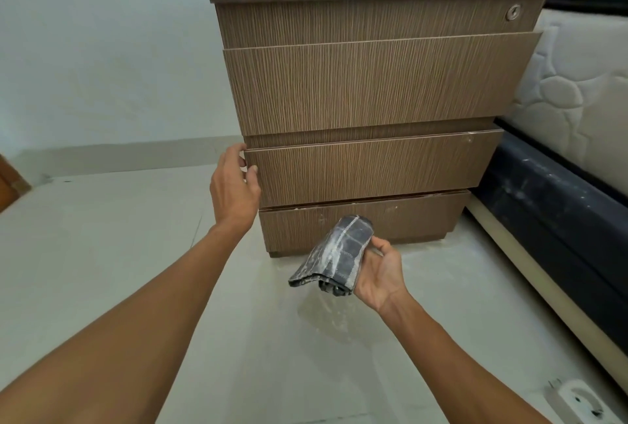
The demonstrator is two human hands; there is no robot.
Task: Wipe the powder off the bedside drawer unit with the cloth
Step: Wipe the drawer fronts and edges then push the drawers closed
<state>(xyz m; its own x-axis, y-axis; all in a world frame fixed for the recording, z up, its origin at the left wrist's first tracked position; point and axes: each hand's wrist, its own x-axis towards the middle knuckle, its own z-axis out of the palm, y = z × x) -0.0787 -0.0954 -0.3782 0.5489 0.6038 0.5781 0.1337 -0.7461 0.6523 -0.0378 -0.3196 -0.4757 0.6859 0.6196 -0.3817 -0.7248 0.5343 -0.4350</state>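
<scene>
Hands at the drawer unit, cloth dusted white

Floor (102, 270), pale and smooth, spreads under everything, with a whitish powdery smear just in front of the drawer unit's base. Drawer unit (370, 90), brown with a fine wood-grain pattern, stands upright against the light wall (102, 49), its dark top edge overhanging the front. A bed (577, 90) with a quilted white mattress on a dark base sits right beside the drawer unit. Four drawer fronts show; the third drawer (370, 168) down sticks out a little from the body, and the top one carries a round metal lock (513, 12) near its bed-side corner. White specks mark the bottom drawer (407, 216) along its upper edge.

The left hand (234, 182) grips the third drawer's outer edge, fingers curled around the side and thumb pressed on the front. The right hand (380, 274) is held palm up in front of the bottom drawer, grasping a folded grey cloth (334, 257) streaked with white powder; the cloth is off the drawer unit, not touching it. A white power strip (577, 401) lies on the floor, well away from the drawer unit toward the camera.
</scene>
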